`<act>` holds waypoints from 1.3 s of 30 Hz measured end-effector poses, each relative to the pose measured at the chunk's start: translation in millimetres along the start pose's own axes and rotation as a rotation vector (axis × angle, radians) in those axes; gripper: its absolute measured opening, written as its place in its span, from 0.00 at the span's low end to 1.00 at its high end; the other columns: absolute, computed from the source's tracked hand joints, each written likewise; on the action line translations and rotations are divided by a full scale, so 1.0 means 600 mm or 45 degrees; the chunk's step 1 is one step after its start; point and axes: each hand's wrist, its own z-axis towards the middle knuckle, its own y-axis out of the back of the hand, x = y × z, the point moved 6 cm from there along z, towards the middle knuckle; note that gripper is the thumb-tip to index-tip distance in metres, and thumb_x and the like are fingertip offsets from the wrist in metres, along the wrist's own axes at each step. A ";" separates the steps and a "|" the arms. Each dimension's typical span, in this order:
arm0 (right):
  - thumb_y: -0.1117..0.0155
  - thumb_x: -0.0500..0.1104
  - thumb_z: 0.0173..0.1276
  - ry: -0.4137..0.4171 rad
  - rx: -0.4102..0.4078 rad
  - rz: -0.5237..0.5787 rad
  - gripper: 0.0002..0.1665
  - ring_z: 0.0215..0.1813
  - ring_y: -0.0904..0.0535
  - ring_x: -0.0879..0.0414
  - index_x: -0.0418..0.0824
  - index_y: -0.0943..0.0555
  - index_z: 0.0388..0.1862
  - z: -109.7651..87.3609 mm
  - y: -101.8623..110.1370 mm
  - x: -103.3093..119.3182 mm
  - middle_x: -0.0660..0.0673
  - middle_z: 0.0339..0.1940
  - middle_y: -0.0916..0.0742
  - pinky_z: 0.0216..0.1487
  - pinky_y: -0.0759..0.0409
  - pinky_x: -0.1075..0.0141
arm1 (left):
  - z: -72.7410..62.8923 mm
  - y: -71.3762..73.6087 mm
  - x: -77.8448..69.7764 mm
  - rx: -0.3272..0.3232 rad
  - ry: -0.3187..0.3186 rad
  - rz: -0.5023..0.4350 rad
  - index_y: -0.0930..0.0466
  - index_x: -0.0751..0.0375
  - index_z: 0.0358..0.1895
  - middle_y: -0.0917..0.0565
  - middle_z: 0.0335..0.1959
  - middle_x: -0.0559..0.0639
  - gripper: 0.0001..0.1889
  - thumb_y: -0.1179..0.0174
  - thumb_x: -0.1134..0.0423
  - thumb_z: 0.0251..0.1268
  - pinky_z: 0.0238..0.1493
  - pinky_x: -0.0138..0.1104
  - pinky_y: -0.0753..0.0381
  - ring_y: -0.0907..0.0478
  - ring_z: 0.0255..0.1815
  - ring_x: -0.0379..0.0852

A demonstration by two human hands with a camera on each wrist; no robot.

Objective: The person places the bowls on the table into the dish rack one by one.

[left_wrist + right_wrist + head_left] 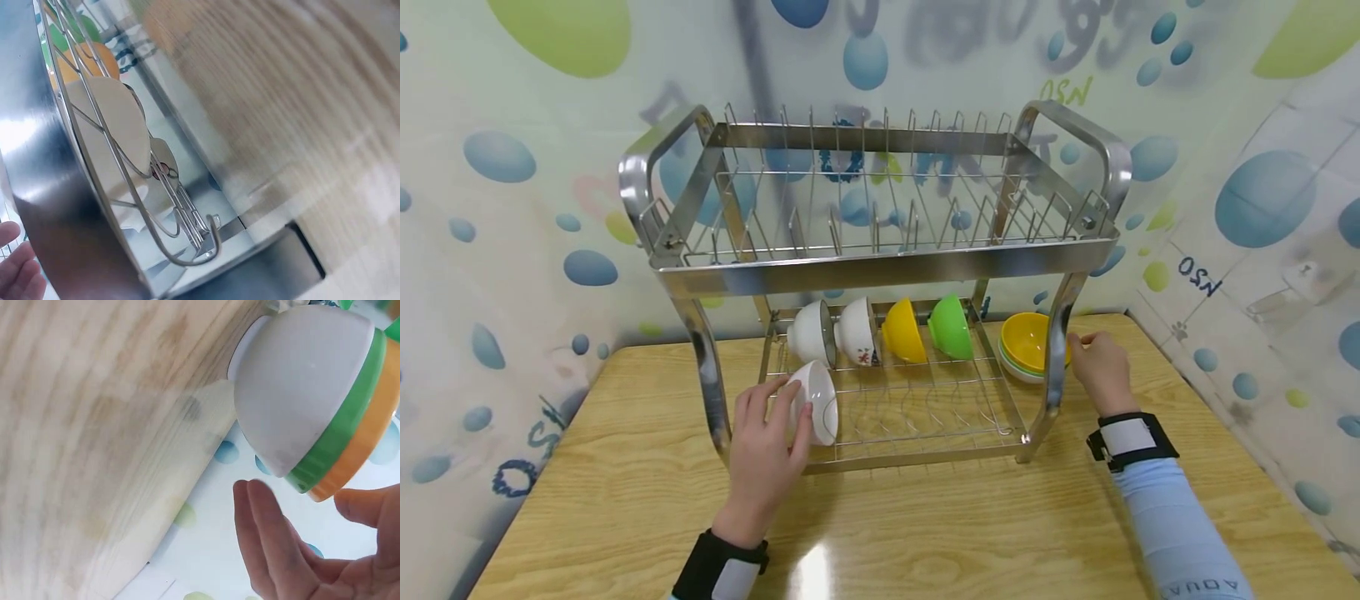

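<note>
A white bowl stands tilted on its side at the front left of the lower rack tier. My left hand holds it, thumb on the near side and fingers behind the rim. In the left wrist view only some fingertips show, at the lower left edge. Just outside the rack's right leg sits a nested stack of bowls, yellow inside green inside white. Beside that stack is my right hand; its thumb is close to the yellow rim, with the fingers spread apart below.
A two-tier metal dish rack stands on the wooden table. Along its lower back row lean a white bowl, a patterned white bowl, a yellow bowl and a green bowl. Behind is a patterned wall covering.
</note>
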 end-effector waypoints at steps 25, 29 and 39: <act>0.55 0.34 0.67 -0.089 0.134 -0.005 0.13 0.25 0.26 0.48 0.27 0.25 0.29 0.029 -0.026 0.016 0.38 0.22 0.24 0.22 0.28 0.66 | 0.001 -0.001 0.009 0.119 0.092 -0.024 0.21 0.70 0.47 0.23 0.49 0.66 0.15 0.45 0.61 0.64 0.46 0.50 0.26 0.30 0.49 0.62; 0.57 0.32 0.68 -0.044 0.084 -0.053 0.14 0.29 0.27 0.45 0.25 0.24 0.32 0.032 -0.026 0.018 0.36 0.25 0.25 0.25 0.29 0.63 | 0.001 -0.003 0.008 0.098 0.072 -0.020 0.21 0.70 0.46 0.22 0.48 0.66 0.15 0.46 0.61 0.65 0.45 0.50 0.26 0.29 0.48 0.62; 0.60 0.32 0.71 0.036 -0.099 -0.148 0.17 0.31 0.26 0.43 0.26 0.22 0.35 0.037 -0.008 0.030 0.34 0.28 0.22 0.29 0.27 0.54 | 0.005 -0.007 0.003 0.115 0.072 -0.024 0.21 0.70 0.46 0.23 0.47 0.65 0.15 0.48 0.61 0.67 0.48 0.50 0.27 0.30 0.50 0.62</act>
